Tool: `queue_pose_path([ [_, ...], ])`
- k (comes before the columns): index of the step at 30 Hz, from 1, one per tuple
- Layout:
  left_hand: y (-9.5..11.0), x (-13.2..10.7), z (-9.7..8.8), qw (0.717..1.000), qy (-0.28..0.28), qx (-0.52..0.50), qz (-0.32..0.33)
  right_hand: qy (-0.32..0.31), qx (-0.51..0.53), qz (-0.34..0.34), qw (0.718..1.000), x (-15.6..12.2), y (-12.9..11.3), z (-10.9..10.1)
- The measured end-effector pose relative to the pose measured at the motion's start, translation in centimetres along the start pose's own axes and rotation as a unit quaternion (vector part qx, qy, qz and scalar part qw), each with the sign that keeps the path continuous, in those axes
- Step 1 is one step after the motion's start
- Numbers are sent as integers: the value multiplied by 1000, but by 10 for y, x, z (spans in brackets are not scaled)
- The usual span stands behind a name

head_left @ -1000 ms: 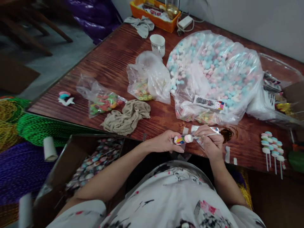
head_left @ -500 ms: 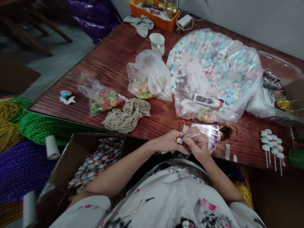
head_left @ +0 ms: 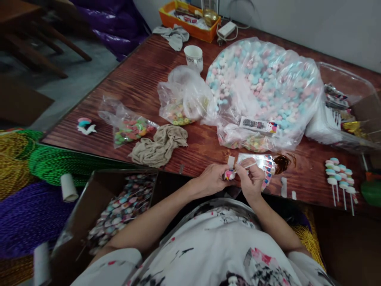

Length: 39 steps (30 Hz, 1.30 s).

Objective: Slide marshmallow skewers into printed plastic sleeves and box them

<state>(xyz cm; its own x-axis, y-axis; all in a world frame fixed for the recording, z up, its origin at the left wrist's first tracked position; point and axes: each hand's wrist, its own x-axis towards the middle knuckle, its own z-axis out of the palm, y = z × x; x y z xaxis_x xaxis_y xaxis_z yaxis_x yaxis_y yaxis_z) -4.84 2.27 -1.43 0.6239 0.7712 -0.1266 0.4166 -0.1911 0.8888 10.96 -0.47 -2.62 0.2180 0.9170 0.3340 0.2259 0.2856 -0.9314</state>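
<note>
At the table's near edge my left hand (head_left: 212,180) is closed round a small lollipop in a bright printed wrapper (head_left: 229,174). My right hand (head_left: 252,180) pinches its white stick (head_left: 249,165), which points up to the right. The two hands almost touch, and the fingers hide part of the wrapper. Just beyond my right hand lies a fan of printed bags (head_left: 268,163), with brown-gold twist ties (head_left: 282,163) beside it. Further right, several marshmallow sticks (head_left: 336,174) in pink, white and blue lie on the wood.
A big clear bag of marshmallows (head_left: 264,79) covers the back of the table (head_left: 127,79). Smaller bags of gummy rings (head_left: 133,131), a beige cloth (head_left: 160,145), a cup (head_left: 194,55) and a clear bin (head_left: 348,99) stand around. Below left, a carton (head_left: 77,210) holds many wrapped lollipops.
The lollipop has turned in my left hand, so pink on its wrapper now shows. Both hands have shifted slightly right. The whole view has tilted a little.
</note>
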Motion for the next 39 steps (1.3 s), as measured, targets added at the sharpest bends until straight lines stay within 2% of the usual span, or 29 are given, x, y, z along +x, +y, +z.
queue_pose_path([
  [2, -1, 0, -1, 1000, -3, -29, -8, -8, 23, 19, 1000, 1, 4, 1],
  [4, -2, -2, -4, 996, -26, -77, -22, -51, 76, 61, 994, 6, 7, -3],
  [7, -3, -5, -9, 978, -121, -160, -55, -132, 158, 102, 973, 18, 8, -13],
  [11, 1, -9, -13, 924, -274, -241, -115, -206, 192, 61, 958, 31, 2, -22],
  [13, 3, -10, -14, 904, -314, -262, -126, -218, 189, 42, 956, 34, 0, -23],
  [15, 5, -11, -14, 890, -327, -291, -129, -217, 183, 33, 958, 35, 0, -21],
  [19, 5, -11, -12, 882, -288, -349, -132, -205, 175, 27, 963, 26, 1, -20],
  [23, 5, -11, -11, 916, -176, -338, -127, -139, 125, 45, 981, 17, -1, -28],
  [26, 9, -12, -11, 949, -98, -286, -89, -65, 94, 67, 991, 13, -3, -31],
  [31, 15, -10, 0, 989, -33, -139, -50, -18, 68, 79, 994, -2, -8, -14],
  [33, 14, -9, 6, 995, -10, -100, -24, -27, 77, 90, 993, -8, -8, -4],
  [35, 12, -9, 10, 997, 12, -81, -13, -69, 97, 111, 987, -10, -5, 0],
  [37, 11, -11, 10, 996, 26, -79, -19, -134, 121, 130, 975, -5, -1, -3],
  [39, 12, -13, 7, 995, 25, -89, -29, -161, 141, 126, 969, 4, 2, -12],
])
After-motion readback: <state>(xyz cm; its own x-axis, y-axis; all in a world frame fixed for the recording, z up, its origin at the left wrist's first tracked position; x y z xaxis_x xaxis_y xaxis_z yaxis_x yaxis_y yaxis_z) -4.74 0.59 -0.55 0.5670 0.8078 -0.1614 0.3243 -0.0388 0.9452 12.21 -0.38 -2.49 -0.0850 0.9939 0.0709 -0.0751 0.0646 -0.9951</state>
